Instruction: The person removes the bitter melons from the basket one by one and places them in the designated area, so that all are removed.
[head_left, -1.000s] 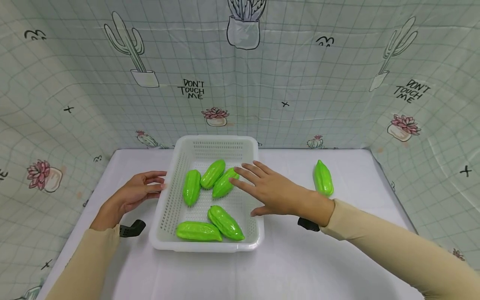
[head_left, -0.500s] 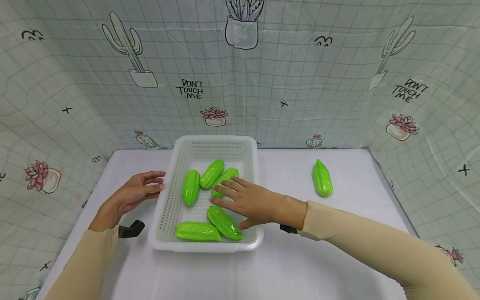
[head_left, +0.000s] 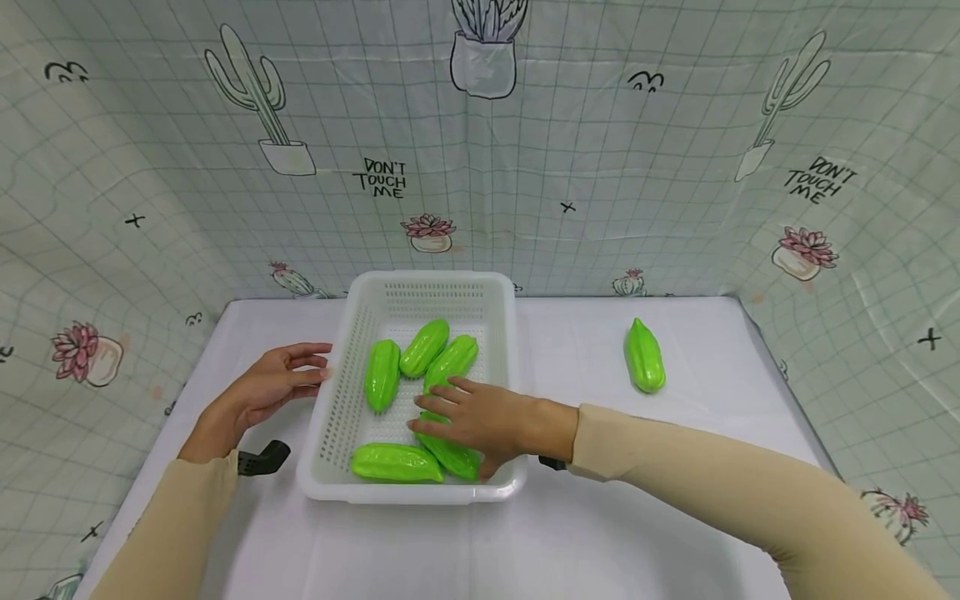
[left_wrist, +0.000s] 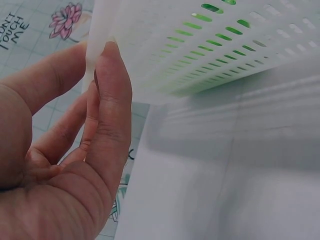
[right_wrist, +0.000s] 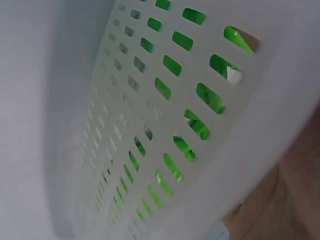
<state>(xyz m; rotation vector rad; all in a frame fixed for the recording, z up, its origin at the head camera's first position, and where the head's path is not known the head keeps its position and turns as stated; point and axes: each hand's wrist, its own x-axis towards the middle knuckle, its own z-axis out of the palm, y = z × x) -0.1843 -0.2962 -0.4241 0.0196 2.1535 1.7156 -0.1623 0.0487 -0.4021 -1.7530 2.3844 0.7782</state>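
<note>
Currently, the right hand [head_left: 487, 421] is spreading its fingers over a green vegetable [head_left: 453, 460] lying in the basket [head_left: 412, 494], below frame centre; contact is unclear. Fingers relaxed, the left hand [head_left: 273, 387] is touching the basket's left side. A shallow grasp could leave the glossy vegetable slipping, bumping the neighbouring vegetable [head_left: 396, 463].

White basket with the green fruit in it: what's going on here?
A person's right hand reaches over the side of the white plastic basket, its fingers spread over the green ridged fruit nearest that hand; whether they grip it isn't clear. The left hand touches the basket's left side. Five such fruits lie inside, and a sixth fruit lies outside on the white table, to the right.
</note>
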